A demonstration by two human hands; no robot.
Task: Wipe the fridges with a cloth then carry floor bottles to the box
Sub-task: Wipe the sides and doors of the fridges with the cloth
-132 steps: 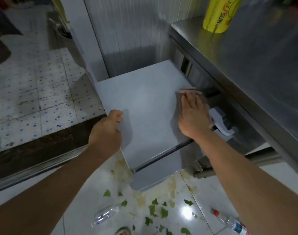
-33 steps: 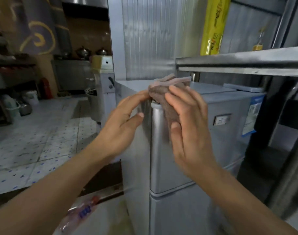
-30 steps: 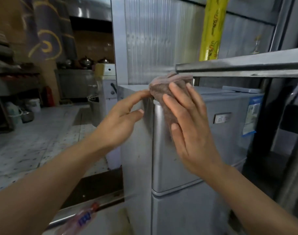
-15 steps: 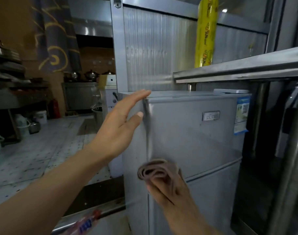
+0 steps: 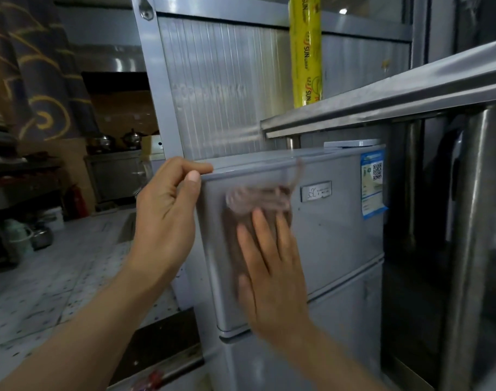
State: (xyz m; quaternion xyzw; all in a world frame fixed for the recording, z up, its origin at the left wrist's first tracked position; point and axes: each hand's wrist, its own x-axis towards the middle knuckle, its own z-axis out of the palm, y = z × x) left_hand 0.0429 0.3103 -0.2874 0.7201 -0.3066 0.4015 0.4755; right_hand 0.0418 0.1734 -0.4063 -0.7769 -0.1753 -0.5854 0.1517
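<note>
A small grey two-door fridge (image 5: 334,241) stands under a steel counter. My right hand (image 5: 272,266) presses a brown cloth (image 5: 258,201) flat against the upper door, fingers straight; the cloth is blurred with motion. My left hand (image 5: 167,218) grips the fridge's top left corner, fingers curled over the edge and the thumb on the front. A plastic bottle with a red cap (image 5: 150,380) lies on the floor at the bottom edge, mostly cut off.
A steel counter (image 5: 396,100) overhangs the fridge, with a yellow roll of wrap (image 5: 306,52) standing on it. A ribbed metal wall is behind. A steel leg (image 5: 467,249) stands right of the fridge. Tiled floor (image 5: 57,277) stretches left towards kitchen shelves and pots.
My right hand has moved the cloth from low on the upper door up to its top part. My left hand has curled round the fridge's top corner.
</note>
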